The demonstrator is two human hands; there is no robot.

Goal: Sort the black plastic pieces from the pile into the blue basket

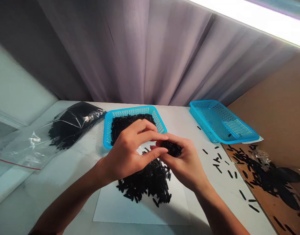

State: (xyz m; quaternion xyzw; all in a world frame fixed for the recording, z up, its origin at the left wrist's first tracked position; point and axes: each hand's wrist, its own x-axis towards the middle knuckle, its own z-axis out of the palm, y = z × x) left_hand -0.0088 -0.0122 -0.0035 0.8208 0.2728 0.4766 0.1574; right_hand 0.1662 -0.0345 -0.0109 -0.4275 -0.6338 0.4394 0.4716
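Note:
My right hand (183, 155) is curled around a bunch of small black oblong pieces (171, 148), with their ends showing between thumb and fingers. My left hand (137, 148) meets it from the left, its thumb and index fingertip closed about the near end of the same bunch. Its other fingers are loosely bent. Below both hands, a loose pile of the same black pieces (147, 182) lies on a white sheet (140, 213). Behind my left hand stands a blue basket (107, 130), filled with more of these pieces and partly hidden by the hand.
A clear plastic bag (74, 125) of black pieces lies at the left. Back right is another blue basket (208, 130) with a piece or two inside. Loose pieces (217, 160) are scattered below it, reaching onto a brown board (269, 209). A curtain (140, 49) hangs behind the table.

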